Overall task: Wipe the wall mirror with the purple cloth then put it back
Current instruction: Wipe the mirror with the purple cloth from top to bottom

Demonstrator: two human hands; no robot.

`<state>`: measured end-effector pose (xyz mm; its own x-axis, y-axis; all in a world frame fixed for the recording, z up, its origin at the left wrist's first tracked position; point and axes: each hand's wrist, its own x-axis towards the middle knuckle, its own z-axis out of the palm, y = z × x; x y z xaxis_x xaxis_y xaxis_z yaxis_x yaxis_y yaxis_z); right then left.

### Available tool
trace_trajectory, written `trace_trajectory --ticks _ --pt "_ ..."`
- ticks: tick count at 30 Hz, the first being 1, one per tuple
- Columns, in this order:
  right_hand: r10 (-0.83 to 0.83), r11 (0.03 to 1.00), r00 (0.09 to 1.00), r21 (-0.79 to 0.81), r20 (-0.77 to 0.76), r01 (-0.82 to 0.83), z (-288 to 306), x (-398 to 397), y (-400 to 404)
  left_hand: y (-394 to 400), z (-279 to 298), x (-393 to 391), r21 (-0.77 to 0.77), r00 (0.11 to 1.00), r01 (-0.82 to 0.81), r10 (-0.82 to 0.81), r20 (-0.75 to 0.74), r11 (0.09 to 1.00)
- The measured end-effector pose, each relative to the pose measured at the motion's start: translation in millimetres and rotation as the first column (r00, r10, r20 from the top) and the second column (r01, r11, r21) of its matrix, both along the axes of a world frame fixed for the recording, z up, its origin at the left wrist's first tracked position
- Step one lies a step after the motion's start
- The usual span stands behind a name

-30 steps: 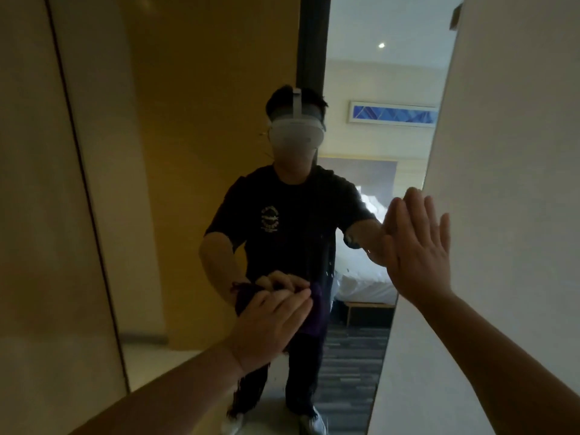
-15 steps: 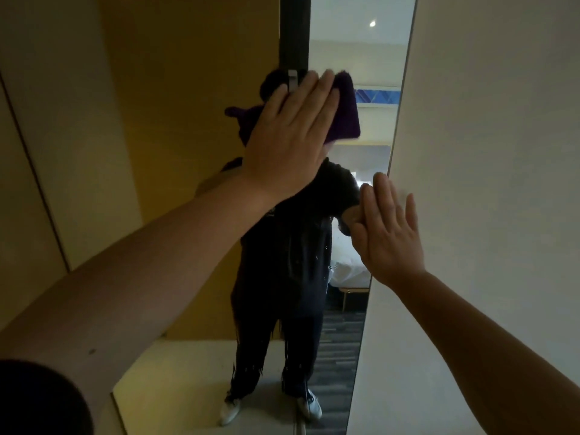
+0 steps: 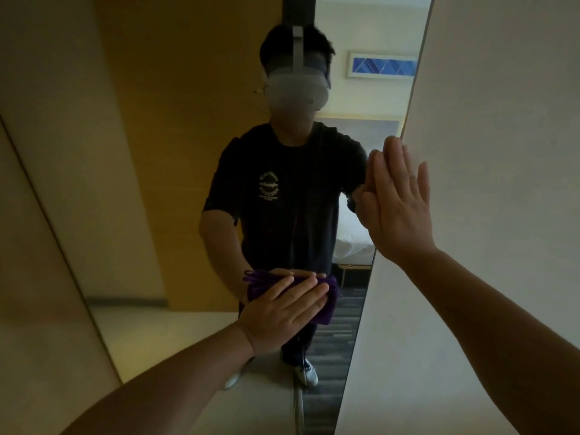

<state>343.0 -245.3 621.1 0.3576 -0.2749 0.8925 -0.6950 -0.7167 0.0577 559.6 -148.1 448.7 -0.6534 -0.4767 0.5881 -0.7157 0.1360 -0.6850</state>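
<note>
The tall wall mirror (image 3: 194, 171) fills the middle of the view and reflects a person in a dark T-shirt with a headset. My left hand (image 3: 282, 312) lies flat, fingers spread, pressing the folded purple cloth (image 3: 328, 306) against the lower part of the glass. The cloth shows past my fingertips and its reflection meets it. My right hand (image 3: 398, 202) is open and flat against the mirror's right edge, where the glass meets the white wall, holding nothing.
A white wall (image 3: 486, 183) stands out at the right of the mirror. A beige wall panel (image 3: 40, 246) borders the mirror on the left. In the reflection a bed, a framed blue picture and striped carpet are visible.
My left hand has swept the cloth down the glass from head height to waist height. The right hand stays flat at the mirror's right edge.
</note>
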Motion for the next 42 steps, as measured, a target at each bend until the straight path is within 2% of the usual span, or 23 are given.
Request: trace_trajectory --ticks 3,6,9,13,16,18,20,23,29,34,38,42 --pt "0.040 0.999 0.997 0.019 0.071 -0.041 2 -8 3 4 19 -6 0.061 0.996 0.032 -0.027 -0.081 0.998" --pt "-0.066 0.994 0.994 0.088 0.085 0.059 4 -28 -13 6 60 -19 0.048 0.975 0.084 -0.072 -0.210 0.995" --pt "-0.167 0.985 0.986 0.048 -0.009 0.167 1 -43 -33 -1 143 -34 -0.172 0.910 0.149 -0.203 -0.362 0.974" --pt "-0.193 0.981 0.981 -0.013 -0.013 0.193 -3 -39 -40 -23 272 -53 -0.382 0.874 0.169 -0.317 -0.367 0.909" --pt "-0.209 0.977 0.978 -0.039 -0.023 0.208 -5 -41 -44 -42 336 -67 -0.403 0.914 0.050 -0.205 -0.350 0.914" --pt "-0.212 0.976 0.977 -0.059 -0.030 0.210 -6 -42 -49 -52 345 -72 -0.360 0.940 -0.046 -0.082 -0.331 0.932" --pt "-0.201 0.977 0.979 -0.080 -0.027 0.198 -8 -41 -53 -55 333 -75 -0.341 0.962 -0.091 -0.007 -0.274 0.936" --pt "-0.176 0.975 0.984 -0.135 0.016 0.177 -11 -39 -61 -51 284 -79 -0.276 0.980 -0.068 0.012 -0.199 0.959" --pt "-0.125 0.961 0.992 -0.246 0.028 0.128 -14 -43 -69 -41 117 -68 -0.127 0.999 0.035 -0.039 -0.027 0.991" --pt "-0.135 0.946 0.988 -0.289 0.070 0.149 -15 -41 -74 -28 -19 -59 0.071 0.975 -0.068 0.051 0.215 0.995" --pt "-0.168 0.932 0.983 -0.312 0.078 0.184 -15 -38 -76 -27 -38 -60 0.113 0.988 -0.044 0.026 0.153 0.993" --pt "-0.207 0.954 0.978 -0.218 0.026 0.208 -12 -40 -67 -17 -18 -61 0.218 0.996 0.027 -0.046 0.080 0.976"
